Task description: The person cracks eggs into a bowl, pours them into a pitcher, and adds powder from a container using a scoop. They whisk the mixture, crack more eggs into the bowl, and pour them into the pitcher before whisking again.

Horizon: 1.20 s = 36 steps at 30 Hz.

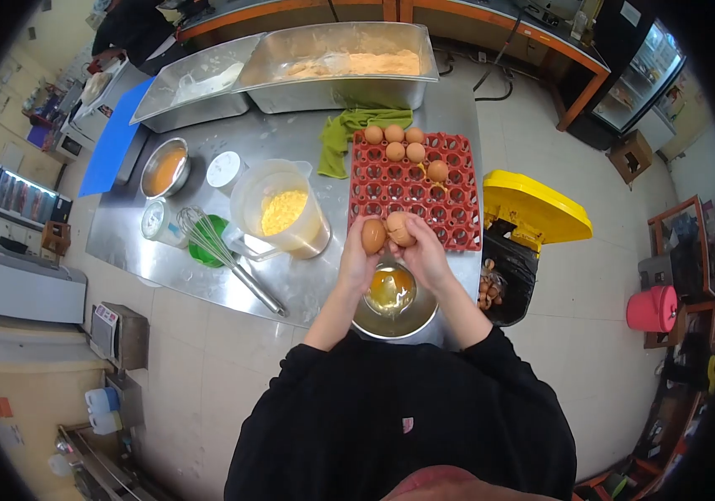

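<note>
My left hand (359, 265) is closed round a brown egg (374, 236). Beside it, my right hand (426, 255) holds another brown egg (401, 229), which looks cracked. The two eggs are close together or touching. Both hands are above a metal bowl (366, 322) that holds cracked egg with yolk and clear white. Behind the hands lies a red egg tray (414, 194) with several whole brown eggs at its far side. Left of my left hand stands a clear jug (255, 200) with yellow contents.
A whisk (245, 275) lies over a green bowl (209, 242). Farther back are a small metal bowl (159, 185), a green cloth (334, 138) and two large metal pans (336, 90). A yellow-lidded bin (541, 209) stands right, with eggshells inside. A person (136, 33) is at the back left.
</note>
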Each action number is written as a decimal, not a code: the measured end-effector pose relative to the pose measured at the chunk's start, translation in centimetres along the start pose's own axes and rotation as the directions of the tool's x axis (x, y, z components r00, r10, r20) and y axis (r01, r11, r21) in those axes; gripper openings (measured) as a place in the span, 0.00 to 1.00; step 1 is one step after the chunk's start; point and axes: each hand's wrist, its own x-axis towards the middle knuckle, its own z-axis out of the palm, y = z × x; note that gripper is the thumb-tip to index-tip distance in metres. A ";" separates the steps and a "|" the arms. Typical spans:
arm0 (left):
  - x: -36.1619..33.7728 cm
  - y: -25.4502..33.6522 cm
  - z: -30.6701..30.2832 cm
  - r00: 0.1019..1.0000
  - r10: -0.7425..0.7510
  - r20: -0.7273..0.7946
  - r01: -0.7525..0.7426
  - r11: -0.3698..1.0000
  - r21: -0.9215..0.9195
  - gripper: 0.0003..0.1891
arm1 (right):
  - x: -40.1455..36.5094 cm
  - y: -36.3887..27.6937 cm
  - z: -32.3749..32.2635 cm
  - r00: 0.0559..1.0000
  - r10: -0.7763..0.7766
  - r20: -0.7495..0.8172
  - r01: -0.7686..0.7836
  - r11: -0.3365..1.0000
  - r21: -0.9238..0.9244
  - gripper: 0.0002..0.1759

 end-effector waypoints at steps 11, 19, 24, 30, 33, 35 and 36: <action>-5.6 0.5 -2.2 0.897 0.270 0.351 -0.442 0.569 0.693 0.22 | -4.8 -1.9 -0.2 0.911 0.240 0.335 0.140 0.583 -0.800 0.24; -5.5 2.6 -2.0 0.735 0.437 0.519 -0.662 0.296 0.688 0.18 | -4.7 -4.0 2.5 0.865 0.306 0.398 0.348 0.207 -0.914 0.24; -5.7 3.4 -1.8 0.714 0.445 0.541 -0.676 0.236 0.698 0.17 | -4.5 -4.2 3.3 0.802 0.199 0.562 0.596 -0.229 -0.769 0.27; -5.7 4.0 -2.0 0.744 0.412 0.527 -0.649 0.254 0.717 0.16 | -4.1 -5.2 3.4 0.829 0.253 0.498 0.553 -0.247 -0.796 0.27; -5.9 4.2 -0.8 0.780 0.395 0.486 -0.599 0.244 0.763 0.16 | -3.8 -4.1 1.4 0.887 0.137 0.440 0.405 0.226 -0.886 0.25; -5.7 3.6 0.7 0.761 0.408 0.504 -0.601 0.154 0.784 0.17 | -4.1 -2.6 0.2 0.927 0.030 0.373 0.302 0.528 -0.793 0.23; -5.6 2.9 1.6 0.730 0.422 0.538 -0.618 0.069 0.783 0.17 | -4.4 -2.2 -0.2 0.964 0.039 0.264 0.170 0.671 -0.722 0.22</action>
